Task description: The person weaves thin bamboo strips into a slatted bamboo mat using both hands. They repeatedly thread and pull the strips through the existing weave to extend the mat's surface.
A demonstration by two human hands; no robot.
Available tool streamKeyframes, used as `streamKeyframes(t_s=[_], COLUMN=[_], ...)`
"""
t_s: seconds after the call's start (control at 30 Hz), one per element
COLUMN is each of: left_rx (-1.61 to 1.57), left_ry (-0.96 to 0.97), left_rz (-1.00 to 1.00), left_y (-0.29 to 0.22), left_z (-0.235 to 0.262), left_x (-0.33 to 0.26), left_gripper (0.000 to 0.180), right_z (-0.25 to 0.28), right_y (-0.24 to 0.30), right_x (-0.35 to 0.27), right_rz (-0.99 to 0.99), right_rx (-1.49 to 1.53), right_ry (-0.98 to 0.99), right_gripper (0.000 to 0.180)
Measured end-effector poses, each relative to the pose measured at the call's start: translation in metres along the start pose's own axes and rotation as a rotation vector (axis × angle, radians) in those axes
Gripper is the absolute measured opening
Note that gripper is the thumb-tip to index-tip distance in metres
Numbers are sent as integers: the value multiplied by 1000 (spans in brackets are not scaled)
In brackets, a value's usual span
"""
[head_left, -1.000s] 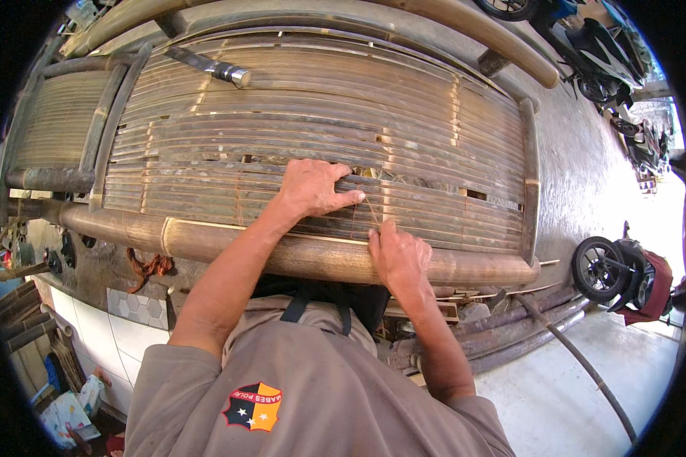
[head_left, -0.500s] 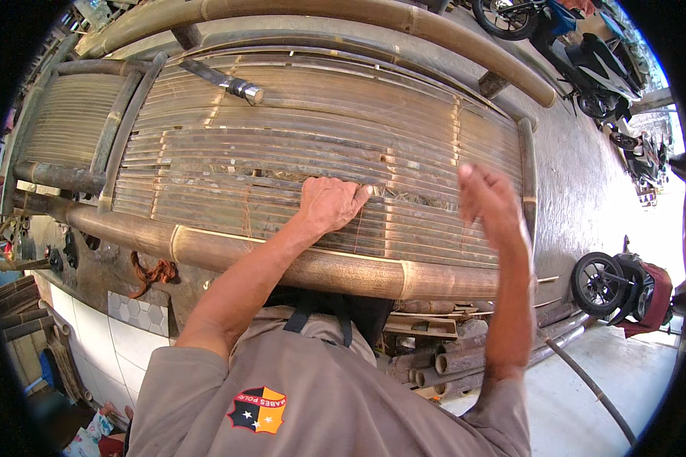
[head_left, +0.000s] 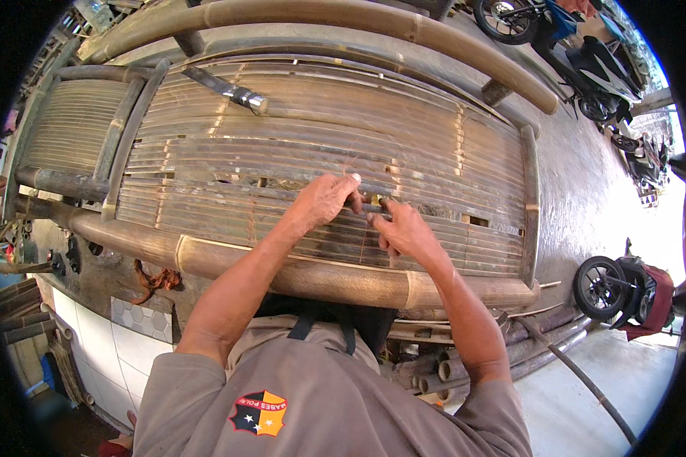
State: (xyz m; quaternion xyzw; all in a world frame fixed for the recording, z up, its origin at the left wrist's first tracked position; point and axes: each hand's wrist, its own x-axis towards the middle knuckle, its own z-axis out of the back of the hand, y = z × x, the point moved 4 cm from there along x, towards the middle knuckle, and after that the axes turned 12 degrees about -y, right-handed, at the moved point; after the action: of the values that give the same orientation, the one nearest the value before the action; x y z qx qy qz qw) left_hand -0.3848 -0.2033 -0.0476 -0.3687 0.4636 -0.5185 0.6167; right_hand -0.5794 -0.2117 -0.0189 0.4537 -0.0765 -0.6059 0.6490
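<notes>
In the view from my head, I bend over a slatted bamboo bench (head_left: pixel 297 114), both hands meeting at the near side of its slats, just right of the middle. My left hand (head_left: pixel 326 202) is half curled, knuckles up, its thumb apart from the fingers; its fingertips are hidden, so I cannot tell whether it grips anything. My right hand (head_left: pixel 405 230), just beside it, has thumb and forefinger nearly closed around a dark bamboo strip (head_left: pixel 373 208), the other fingers bent loosely beneath. The strip lies between my hands, over the slats and well inside the thick near rail (head_left: pixel 343 266). A thin reddish cord (head_left: pixel 361 240) runs across the slats below my hands, toward that rail. To my judgement, the step in hand is working this strip at the slats with the fingers of both hands; the next move calls for a firm pinch on the right, a steadying left hand, and care that the thin cord does not snag. On the far left of the bench lies a dark blade with a wrapped handle (head_left: pixel 248 99), out of both hands. A parked motorcycle (head_left: pixel 602 288) stands at right.
</notes>
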Motion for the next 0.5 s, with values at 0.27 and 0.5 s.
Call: streamKeyframes(t_s=[0.27, 0.5], left_rx=[196, 458], left_ry=[280, 234], left_rz=[-294, -27], left_y=[5, -3], left_z=[-8, 5], left_x=[15, -2], left_gripper=[43, 61], right_z=[-16, -30], right_y=[11, -3], right_x=[23, 30], right_rz=[-273, -433], right_rx=[386, 629], right_ry=[238, 177], right_gripper=[20, 17])
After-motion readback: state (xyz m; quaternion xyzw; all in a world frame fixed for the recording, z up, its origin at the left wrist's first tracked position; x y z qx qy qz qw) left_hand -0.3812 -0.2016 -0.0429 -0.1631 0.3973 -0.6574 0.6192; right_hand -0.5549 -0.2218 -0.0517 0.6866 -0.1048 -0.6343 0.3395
